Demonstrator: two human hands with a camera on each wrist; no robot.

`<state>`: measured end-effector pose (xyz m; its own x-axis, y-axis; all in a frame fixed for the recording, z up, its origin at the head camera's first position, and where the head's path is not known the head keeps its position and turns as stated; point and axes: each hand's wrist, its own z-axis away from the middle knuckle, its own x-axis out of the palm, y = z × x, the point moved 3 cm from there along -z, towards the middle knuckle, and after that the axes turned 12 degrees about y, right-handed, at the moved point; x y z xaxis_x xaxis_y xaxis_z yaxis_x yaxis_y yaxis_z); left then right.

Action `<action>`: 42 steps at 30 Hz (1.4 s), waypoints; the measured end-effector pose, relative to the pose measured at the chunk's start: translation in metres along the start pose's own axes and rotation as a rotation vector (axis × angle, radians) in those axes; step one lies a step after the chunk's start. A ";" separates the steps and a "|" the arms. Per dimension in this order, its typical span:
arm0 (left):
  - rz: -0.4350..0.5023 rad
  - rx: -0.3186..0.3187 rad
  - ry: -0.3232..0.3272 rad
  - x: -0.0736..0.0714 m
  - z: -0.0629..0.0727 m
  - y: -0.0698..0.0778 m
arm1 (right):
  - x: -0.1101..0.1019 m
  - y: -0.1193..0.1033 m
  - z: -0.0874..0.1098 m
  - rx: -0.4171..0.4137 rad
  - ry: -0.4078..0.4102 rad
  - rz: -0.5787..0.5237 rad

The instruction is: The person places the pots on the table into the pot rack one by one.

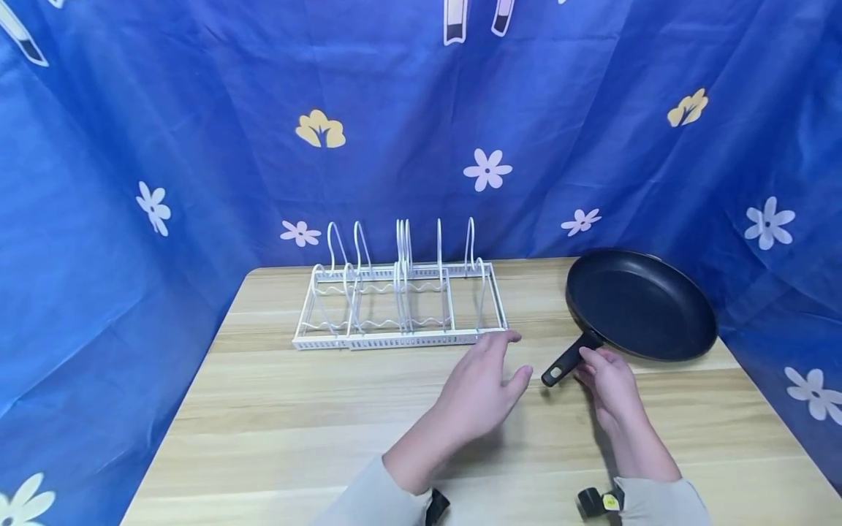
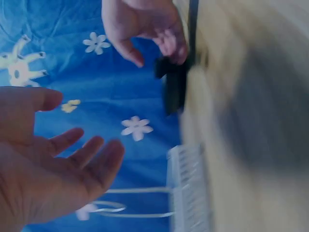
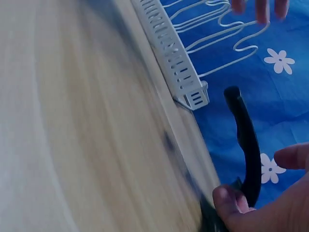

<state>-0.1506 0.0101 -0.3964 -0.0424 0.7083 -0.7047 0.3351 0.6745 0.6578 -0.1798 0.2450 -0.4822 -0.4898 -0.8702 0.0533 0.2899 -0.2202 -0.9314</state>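
- Pan (image 1: 641,303) sits on the table (image 1: 296,424), off the rack (image 1: 401,340).
- Our left hand (image 1: 480,391) is loose, empty.
- Our right hand (image 1: 613,387) touches the handle (image 1: 571,359); we can't tell if it grips.
- Reaching looks done; lifting seems left.

Passage seen between rack (image 1: 427,339) and pan (image 1: 641,307); near end narrowed by left hand (image 1: 479,389) and handle (image 1: 571,358); rear blocked by curtain (image 1: 408,172)

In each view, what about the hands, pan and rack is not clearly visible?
Underside of pan: head view, hidden by its top.
Palm of left hand: right wrist view, cut off by top edge.
Slots of rack: left wrist view, blurred.
Whether right hand grips handle: left wrist view, blurred.
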 end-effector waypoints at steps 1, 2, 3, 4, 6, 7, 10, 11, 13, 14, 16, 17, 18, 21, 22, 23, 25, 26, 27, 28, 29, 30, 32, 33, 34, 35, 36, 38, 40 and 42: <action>0.071 -0.048 -0.037 0.006 -0.004 -0.003 | 0.001 0.001 0.000 0.022 -0.014 -0.025; 0.151 -0.097 -0.074 0.013 -0.007 -0.006 | 0.002 0.001 0.000 0.041 -0.025 -0.044; 0.231 -0.146 -0.111 0.020 -0.010 -0.009 | 0.002 0.002 -0.001 0.058 -0.032 -0.060; 0.311 -0.191 -0.144 0.027 -0.012 -0.012 | 0.003 0.003 -0.001 0.075 -0.040 -0.073; 0.460 -0.276 -0.203 0.040 -0.016 -0.016 | 0.004 0.004 -0.002 0.107 -0.060 -0.089; 0.521 -0.316 -0.229 0.047 -0.018 -0.016 | 0.005 0.004 -0.003 0.120 -0.071 -0.093; 0.619 -0.404 -0.284 0.063 -0.019 -0.015 | 0.007 0.006 -0.006 0.168 -0.087 -0.115; 0.632 -0.425 -0.292 0.068 -0.019 -0.013 | 0.008 0.006 -0.007 0.179 -0.089 -0.127; 0.629 -0.449 -0.298 0.077 -0.018 -0.011 | 0.009 0.007 -0.010 0.205 -0.085 -0.167; 0.624 -0.457 -0.297 0.081 -0.018 -0.010 | 0.009 0.007 -0.011 0.214 -0.088 -0.187; 0.634 -0.470 -0.298 0.089 -0.019 -0.009 | 0.010 0.008 -0.013 0.224 -0.092 -0.219; 0.662 -0.483 -0.302 0.093 -0.020 -0.010 | 0.010 0.008 -0.014 0.228 -0.097 -0.235; 0.704 -0.503 -0.312 0.096 -0.021 -0.011 | 0.011 0.009 -0.014 0.231 -0.101 -0.247; 0.869 -0.578 -0.368 0.106 -0.025 -0.016 | 0.011 0.008 -0.016 0.245 -0.112 -0.268; 0.931 -0.609 -0.389 0.109 -0.026 -0.018 | 0.011 0.008 -0.017 0.253 -0.113 -0.277; 0.980 -0.635 -0.404 0.111 -0.028 -0.020 | 0.011 0.008 -0.017 0.260 -0.112 -0.287; 1.047 -0.668 -0.432 0.114 -0.030 -0.023 | 0.011 0.008 -0.018 0.272 -0.111 -0.299; 1.072 -0.682 -0.438 0.115 -0.031 -0.025 | 0.012 0.007 -0.019 0.274 -0.112 -0.305; 1.096 -0.696 -0.442 0.116 -0.032 -0.026 | 0.012 0.007 -0.020 0.272 -0.112 -0.306; 1.108 -0.699 -0.448 0.116 -0.033 -0.026 | 0.012 0.006 -0.021 0.267 -0.113 -0.297; 1.118 -0.703 -0.451 0.117 -0.034 -0.027 | 0.012 0.006 -0.022 0.262 -0.109 -0.288; 1.127 -0.705 -0.456 0.117 -0.034 -0.027 | 0.012 0.005 -0.024 0.260 -0.101 -0.274; 1.136 -0.709 -0.460 0.117 -0.035 -0.027 | 0.012 0.004 -0.026 0.246 -0.086 -0.224; 1.133 -0.708 -0.463 0.118 -0.035 -0.027 | 0.011 0.004 -0.028 0.243 -0.077 -0.198; 1.127 -0.705 -0.465 0.118 -0.036 -0.027 | 0.011 0.004 -0.030 0.239 -0.073 -0.170; 1.123 -0.707 -0.467 0.118 -0.036 -0.027 | 0.011 0.004 -0.031 0.239 -0.064 -0.150; 1.119 -0.707 -0.469 0.118 -0.037 -0.027 | 0.011 0.005 -0.033 0.236 -0.062 -0.126; 1.113 -0.707 -0.471 0.118 -0.038 -0.027 | 0.011 0.005 -0.035 0.224 -0.072 -0.086; 1.109 -0.704 -0.478 0.119 -0.038 -0.028 | 0.010 0.007 -0.037 0.208 -0.079 -0.050; 1.110 -0.701 -0.487 0.120 -0.038 -0.030 | 0.010 0.008 -0.038 0.191 -0.086 -0.017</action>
<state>-0.2016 0.0829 -0.4901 0.3062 0.8894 0.3395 -0.5625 -0.1186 0.8182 -0.2131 0.2515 -0.5026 -0.4268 -0.8980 0.1067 0.4364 -0.3079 -0.8454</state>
